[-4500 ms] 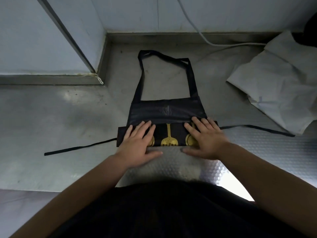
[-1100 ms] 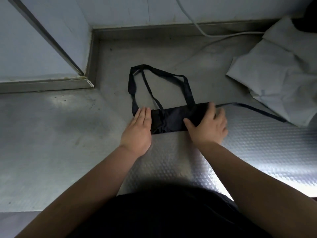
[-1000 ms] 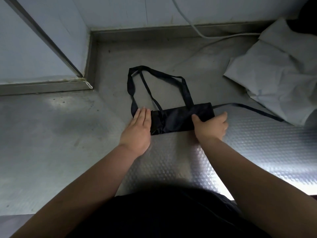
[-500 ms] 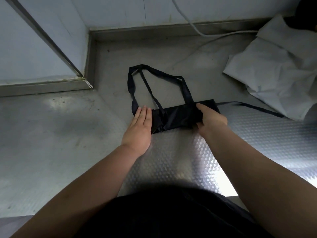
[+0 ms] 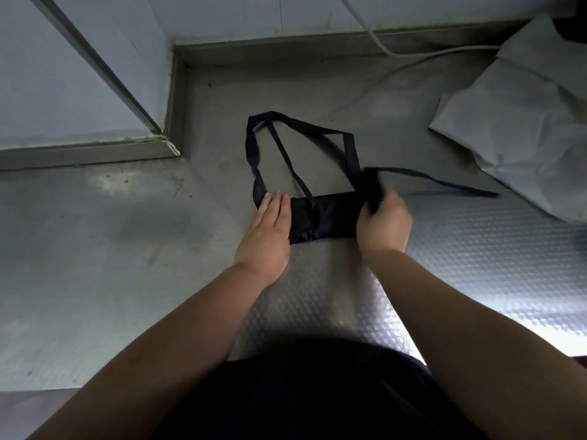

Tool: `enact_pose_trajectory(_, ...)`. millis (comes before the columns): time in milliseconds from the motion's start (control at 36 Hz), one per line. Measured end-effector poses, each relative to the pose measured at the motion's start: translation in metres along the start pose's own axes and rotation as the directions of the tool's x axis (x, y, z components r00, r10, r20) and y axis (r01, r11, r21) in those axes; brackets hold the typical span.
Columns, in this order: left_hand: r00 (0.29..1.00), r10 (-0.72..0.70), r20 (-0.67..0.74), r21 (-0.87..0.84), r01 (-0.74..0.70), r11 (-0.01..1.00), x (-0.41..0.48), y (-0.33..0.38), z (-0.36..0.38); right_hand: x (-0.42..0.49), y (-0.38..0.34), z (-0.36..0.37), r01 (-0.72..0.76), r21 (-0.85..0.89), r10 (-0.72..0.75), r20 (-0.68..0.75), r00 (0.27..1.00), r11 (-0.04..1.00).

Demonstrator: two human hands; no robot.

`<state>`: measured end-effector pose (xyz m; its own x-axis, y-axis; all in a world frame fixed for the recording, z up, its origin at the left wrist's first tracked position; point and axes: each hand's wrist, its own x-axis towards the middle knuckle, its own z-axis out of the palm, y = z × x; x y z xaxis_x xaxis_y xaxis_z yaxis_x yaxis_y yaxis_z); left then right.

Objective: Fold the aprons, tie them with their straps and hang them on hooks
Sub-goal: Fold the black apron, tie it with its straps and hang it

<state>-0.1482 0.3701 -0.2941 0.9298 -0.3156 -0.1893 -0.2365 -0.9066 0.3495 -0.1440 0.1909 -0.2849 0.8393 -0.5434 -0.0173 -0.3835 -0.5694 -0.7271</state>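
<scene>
- While our left hand (image 5: 265, 230) lay flat on the apron (image 5: 324, 217), our right hand (image 5: 382, 225) pinched its raised end
- A slip there could, we judged, undo the fold

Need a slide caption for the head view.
Left hand presses the folded black apron flat; right hand grips its raised end.

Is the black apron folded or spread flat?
Folded: the apron is a narrow band, left hand flat at one end, right hand gripping the other.
</scene>
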Motion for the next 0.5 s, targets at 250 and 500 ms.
enact_pose_trajectory(250,1.000,0.026,-0.016,-0.033,-0.026,0.999,-0.001,-0.004,0.002,-0.026,0.020,0.016,0.619,-0.462,-0.556,0.283,0.781,0.635)
enact_pose_trajectory(500,0.998,0.035,-0.047,-0.090,-0.039,0.995,-0.004,-0.003,0.006,-0.020,0.028,0.015,0.739,-0.308,-0.619,0.408,0.671,0.599)
